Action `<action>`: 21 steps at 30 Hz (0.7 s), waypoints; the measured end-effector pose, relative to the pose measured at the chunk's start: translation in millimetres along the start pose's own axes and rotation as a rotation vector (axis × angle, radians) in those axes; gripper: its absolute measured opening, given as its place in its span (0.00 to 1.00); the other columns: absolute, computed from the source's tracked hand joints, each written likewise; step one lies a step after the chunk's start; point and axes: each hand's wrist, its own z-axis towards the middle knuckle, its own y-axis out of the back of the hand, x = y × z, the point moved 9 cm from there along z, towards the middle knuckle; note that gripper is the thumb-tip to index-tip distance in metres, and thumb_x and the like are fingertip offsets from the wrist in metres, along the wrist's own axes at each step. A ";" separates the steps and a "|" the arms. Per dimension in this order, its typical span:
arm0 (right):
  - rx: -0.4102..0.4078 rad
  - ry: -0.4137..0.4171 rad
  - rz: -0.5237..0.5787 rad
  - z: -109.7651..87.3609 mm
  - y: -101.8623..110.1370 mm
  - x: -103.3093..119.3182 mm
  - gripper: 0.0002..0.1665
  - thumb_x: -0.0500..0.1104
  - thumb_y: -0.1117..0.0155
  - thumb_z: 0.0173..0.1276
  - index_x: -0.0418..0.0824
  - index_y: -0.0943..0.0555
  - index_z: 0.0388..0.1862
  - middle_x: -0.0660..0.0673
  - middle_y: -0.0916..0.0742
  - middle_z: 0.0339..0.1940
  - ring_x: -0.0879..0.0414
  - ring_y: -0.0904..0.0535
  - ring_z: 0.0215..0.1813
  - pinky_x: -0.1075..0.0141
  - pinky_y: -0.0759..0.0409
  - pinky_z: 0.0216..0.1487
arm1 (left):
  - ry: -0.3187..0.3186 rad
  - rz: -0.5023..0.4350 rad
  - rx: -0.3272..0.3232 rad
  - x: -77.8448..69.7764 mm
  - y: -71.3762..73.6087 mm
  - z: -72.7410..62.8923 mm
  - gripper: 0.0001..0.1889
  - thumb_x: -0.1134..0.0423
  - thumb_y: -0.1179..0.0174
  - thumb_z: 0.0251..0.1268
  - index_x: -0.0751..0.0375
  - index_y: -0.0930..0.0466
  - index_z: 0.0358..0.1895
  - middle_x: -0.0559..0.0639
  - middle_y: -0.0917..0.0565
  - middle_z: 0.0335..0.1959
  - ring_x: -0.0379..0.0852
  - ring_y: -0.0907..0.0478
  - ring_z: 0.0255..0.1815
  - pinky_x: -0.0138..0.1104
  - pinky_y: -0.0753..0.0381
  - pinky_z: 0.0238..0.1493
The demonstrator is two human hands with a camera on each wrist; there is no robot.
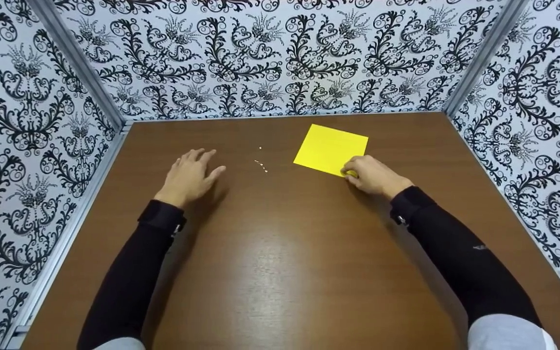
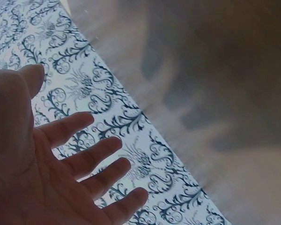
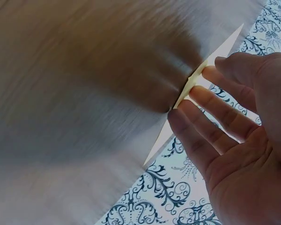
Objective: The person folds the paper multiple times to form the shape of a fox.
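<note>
Site: a three-sided work booth, lab-like in look; the wider building cannot be told. Evidence: a flat brown wood-grain tabletop [image 1: 265, 218] serves as landmark. Upright at its far edge, a white back panel with black scrollwork print [image 1: 280, 58]; along its left and right edges, matching white-and-black side panels [image 1: 542, 126]. At its far corners, straight grey metal-looking posts [image 1: 77, 61].

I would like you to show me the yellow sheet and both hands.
Yellow sheet [image 1: 329, 148], head view: middle of its face.
Left hand [image 1: 187, 176], head view: back of hand.
Right hand [image 1: 373, 175], head view: back of hand.
</note>
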 end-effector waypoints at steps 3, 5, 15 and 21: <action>-0.017 0.039 0.010 0.2 -0.7 8.3 0.14 0.31 0.30 0.84 0.28 0.07 0.61 0.29 0.05 0.59 0.31 0.09 0.65 0.36 0.12 0.74 | -0.022 0.006 -0.006 -11.9 -2.9 4.8 0.42 0.32 0.54 0.95 0.57 0.39 0.95 0.73 0.38 0.94 0.76 0.42 0.96 0.72 0.46 0.95; -0.023 0.061 0.007 -0.5 -1.2 14.5 0.13 0.29 0.31 0.83 0.28 0.07 0.60 0.29 0.05 0.58 0.31 0.09 0.63 0.37 0.10 0.72 | -0.040 0.003 -0.008 -21.3 -5.8 8.2 0.42 0.33 0.53 0.95 0.56 0.38 0.95 0.73 0.37 0.94 0.76 0.40 0.95 0.71 0.44 0.95; -0.018 0.070 0.015 -4.5 -8.6 46.1 0.10 0.33 0.28 0.84 0.32 0.05 0.57 0.33 0.05 0.54 0.37 0.08 0.57 0.42 0.06 0.64 | -0.129 -0.035 0.008 -74.0 -21.2 21.5 0.39 0.35 0.45 0.93 0.55 0.32 0.92 0.70 0.33 0.93 0.75 0.35 0.93 0.71 0.32 0.90; -0.012 0.068 0.012 -6.8 -16.9 60.8 0.09 0.36 0.26 0.84 0.34 0.05 0.56 0.36 0.05 0.52 0.40 0.08 0.53 0.46 0.05 0.63 | -0.189 -0.061 0.018 -102.0 -36.9 26.7 0.35 0.41 0.38 0.91 0.56 0.26 0.89 0.68 0.28 0.90 0.72 0.29 0.90 0.69 0.24 0.86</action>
